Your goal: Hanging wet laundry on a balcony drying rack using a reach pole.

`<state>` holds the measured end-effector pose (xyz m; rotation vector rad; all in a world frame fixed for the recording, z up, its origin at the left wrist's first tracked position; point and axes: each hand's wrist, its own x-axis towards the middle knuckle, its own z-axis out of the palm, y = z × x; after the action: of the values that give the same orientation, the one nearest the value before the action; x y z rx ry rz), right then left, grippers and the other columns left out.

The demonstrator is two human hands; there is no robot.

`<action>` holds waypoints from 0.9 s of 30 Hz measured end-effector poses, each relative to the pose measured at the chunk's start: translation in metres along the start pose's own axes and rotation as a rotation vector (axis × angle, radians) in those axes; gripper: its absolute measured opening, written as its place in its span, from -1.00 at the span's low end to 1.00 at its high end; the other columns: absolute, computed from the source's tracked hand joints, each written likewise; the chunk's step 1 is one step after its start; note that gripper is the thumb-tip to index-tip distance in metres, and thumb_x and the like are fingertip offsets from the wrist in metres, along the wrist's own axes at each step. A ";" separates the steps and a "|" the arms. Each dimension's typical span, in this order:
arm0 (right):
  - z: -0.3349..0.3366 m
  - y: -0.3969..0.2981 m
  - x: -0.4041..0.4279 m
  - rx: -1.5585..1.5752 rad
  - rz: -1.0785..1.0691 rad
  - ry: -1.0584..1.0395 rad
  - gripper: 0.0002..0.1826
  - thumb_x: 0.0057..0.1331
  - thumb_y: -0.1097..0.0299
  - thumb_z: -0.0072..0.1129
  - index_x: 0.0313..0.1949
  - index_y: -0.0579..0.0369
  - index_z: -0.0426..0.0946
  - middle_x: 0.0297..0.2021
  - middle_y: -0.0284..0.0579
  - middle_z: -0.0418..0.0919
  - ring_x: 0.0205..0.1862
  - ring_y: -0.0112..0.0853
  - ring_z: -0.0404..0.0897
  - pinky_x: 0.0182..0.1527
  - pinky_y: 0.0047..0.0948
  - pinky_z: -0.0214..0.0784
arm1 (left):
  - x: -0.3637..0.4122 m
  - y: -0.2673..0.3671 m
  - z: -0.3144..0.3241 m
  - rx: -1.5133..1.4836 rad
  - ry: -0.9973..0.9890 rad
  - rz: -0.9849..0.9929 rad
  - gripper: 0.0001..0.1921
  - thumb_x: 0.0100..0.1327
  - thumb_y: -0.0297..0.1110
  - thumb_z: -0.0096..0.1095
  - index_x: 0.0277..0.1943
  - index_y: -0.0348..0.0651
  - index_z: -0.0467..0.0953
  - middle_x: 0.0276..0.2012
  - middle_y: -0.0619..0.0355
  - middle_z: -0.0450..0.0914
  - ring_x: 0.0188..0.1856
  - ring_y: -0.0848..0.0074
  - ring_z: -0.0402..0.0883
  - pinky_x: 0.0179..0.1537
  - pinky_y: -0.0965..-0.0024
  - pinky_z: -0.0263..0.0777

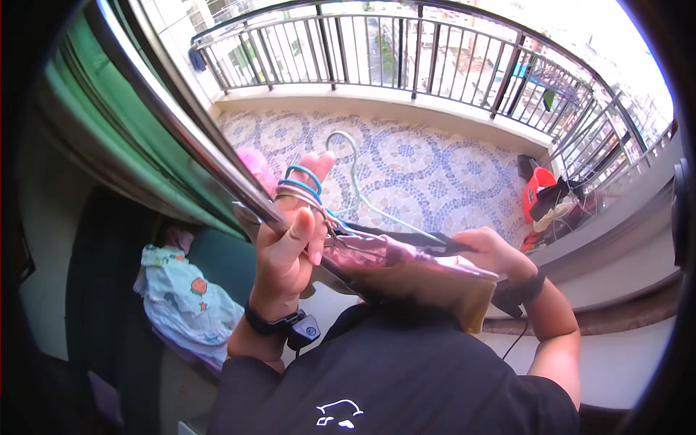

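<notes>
Several hanger hooks, blue, pink and dark, are looped over the fingers of my left hand (288, 244), and garments hang from them. The blue hanger hook (304, 176) lies around the raised fingers. My left hand is beside a shiny metal pole (244, 190), which crosses near the palm. My right hand (492, 250) is at the far end of the bundle, gripping its dark cloth; the fingertips are hidden. A pale green hanger (358, 174) rises from the bundle with its hook free. Pink cloth (399, 250) and a brownish-yellow garment (435, 288) hang before my chest.
A metal railing (416, 54) borders the balcony's patterned tile floor (408, 152). Green curtains (125, 130) hang at the left, above light-blue printed clothes (185, 293) on a dark surface. A red bucket (535, 193) and assorted items stand at the right. Behind my left fingers is a pink object (255, 163).
</notes>
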<state>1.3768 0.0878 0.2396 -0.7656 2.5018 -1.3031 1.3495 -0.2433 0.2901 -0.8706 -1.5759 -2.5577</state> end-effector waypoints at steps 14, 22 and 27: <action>-0.089 0.054 0.050 -0.129 0.055 0.049 -0.70 0.18 0.45 0.13 -0.08 0.26 0.49 -0.38 0.07 0.52 -0.39 -0.14 0.53 -0.31 -0.35 0.36 | 0.182 -0.072 0.002 -0.117 -0.336 -0.167 -0.31 0.34 -0.08 0.02 0.29 -0.53 0.05 0.28 -0.37 0.12 -0.63 0.83 0.18 -0.37 0.70 0.17; -0.186 0.101 0.145 0.005 -0.186 -0.014 -0.30 0.23 -0.03 0.14 0.20 0.21 0.27 -0.07 0.03 0.49 -0.03 -0.24 0.49 0.00 -0.30 0.33 | 0.254 -0.127 0.066 -0.074 -0.392 -0.203 -0.39 0.35 -0.24 0.05 0.31 -0.46 0.06 0.28 -0.17 0.21 -0.52 0.83 0.22 -0.42 0.73 0.19; -0.216 0.090 0.172 0.108 0.100 -0.101 -0.46 0.09 0.14 0.14 0.02 0.18 0.40 -0.36 -0.03 0.58 -0.29 -0.30 0.58 -0.22 -0.34 0.39 | 0.294 -0.158 0.100 0.005 -0.320 -0.174 -0.39 0.35 -0.25 0.06 0.31 -0.43 0.06 0.27 -0.14 0.24 -0.52 0.84 0.21 -0.44 0.75 0.17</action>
<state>1.1109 0.1877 0.3005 -0.6572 2.3387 -1.3184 1.1002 -0.0035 0.3300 -1.2481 -1.8114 -2.6303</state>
